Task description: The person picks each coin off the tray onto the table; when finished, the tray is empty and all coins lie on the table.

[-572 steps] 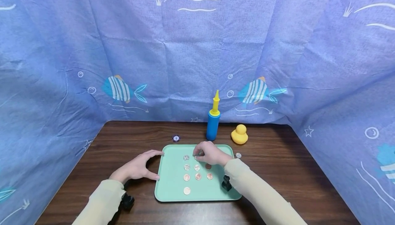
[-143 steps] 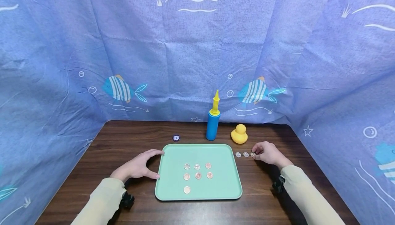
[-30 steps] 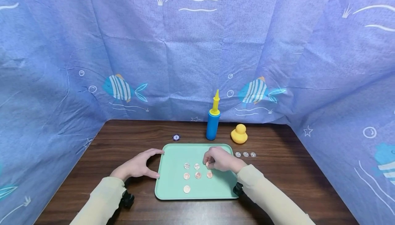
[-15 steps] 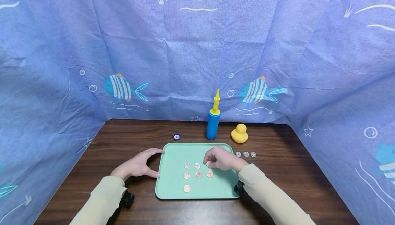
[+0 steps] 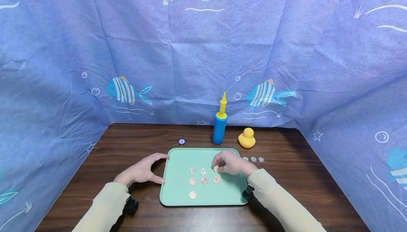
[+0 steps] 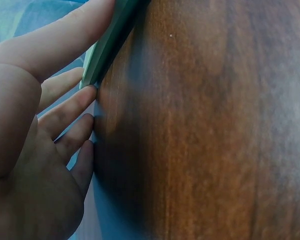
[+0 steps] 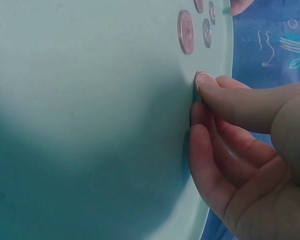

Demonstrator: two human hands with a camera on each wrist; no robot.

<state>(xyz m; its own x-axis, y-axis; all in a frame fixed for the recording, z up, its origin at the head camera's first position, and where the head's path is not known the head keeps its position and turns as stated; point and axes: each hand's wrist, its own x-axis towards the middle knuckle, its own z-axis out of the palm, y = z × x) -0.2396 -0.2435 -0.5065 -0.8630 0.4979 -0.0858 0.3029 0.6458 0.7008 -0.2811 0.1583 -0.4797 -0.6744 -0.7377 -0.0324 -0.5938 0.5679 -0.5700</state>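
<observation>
My right hand (image 5: 233,163) is over the right half of a mint-green tray (image 5: 176,198). Its thumb and fingers pinch a copper coin (image 7: 206,79), tilted on edge at the tray's surface in the right wrist view. To its left lie two silver coins (image 5: 203,171), with a row of three copper coins (image 5: 204,180) nearer me. A pale coin (image 5: 192,195) lies alone below them. My left hand (image 5: 140,170) rests at the tray's left side, fingers spread; thumb and forefinger touch the rim. The left wrist view shows the left thumb (image 6: 65,40) along the tray edge.
Three silver coins (image 5: 253,159) lie in a row on the wooden table right of the tray. Behind it stand a blue and yellow hand pump (image 5: 219,129), a yellow rubber duck (image 5: 246,138) and a poker chip (image 5: 181,141). A blue cloth surrounds the table.
Silver coins from the tray's far row now lie in the table row. My right hand returned from there to the tray, gripped a copper coin and shifted slightly right. My left hand stayed put.
</observation>
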